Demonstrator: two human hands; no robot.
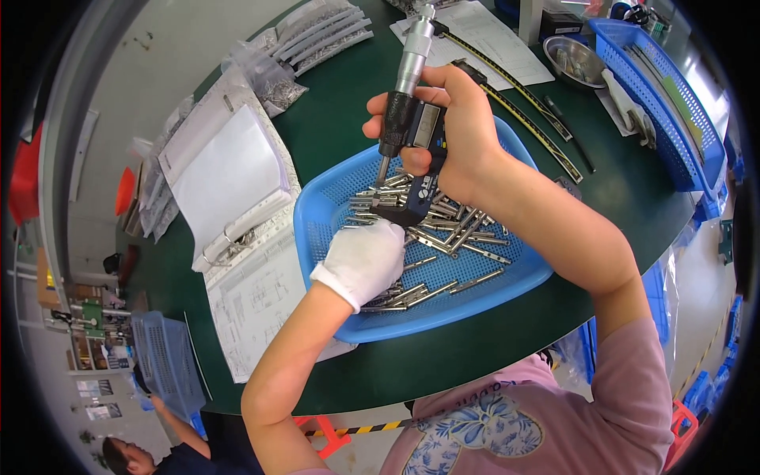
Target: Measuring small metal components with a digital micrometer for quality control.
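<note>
My right hand [463, 131] grips a digital micrometer [419, 131] with a black frame and a silver thimble, tilted with its jaws pointing down. Its thumb and fingers wrap round the body beside the small display. Below, my left hand [362, 257] wears a white glove and is closed close to the jaws, on what looks like a slim metal pin [375, 207]. The micrometer's frame partly hides its fingertips. Under both hands stands a blue perforated plastic basket [321, 313], with many loose silver metal pins [467, 229] in it.
An open ring binder [226, 170] and drawing sheets [257, 313] lie to the left on the green table [586, 214]. Bagged parts [317, 36] are at the back. Calipers [530, 131], a metal bowl [574, 59] and another blue basket [673, 119] stand right. Someone sits lower left.
</note>
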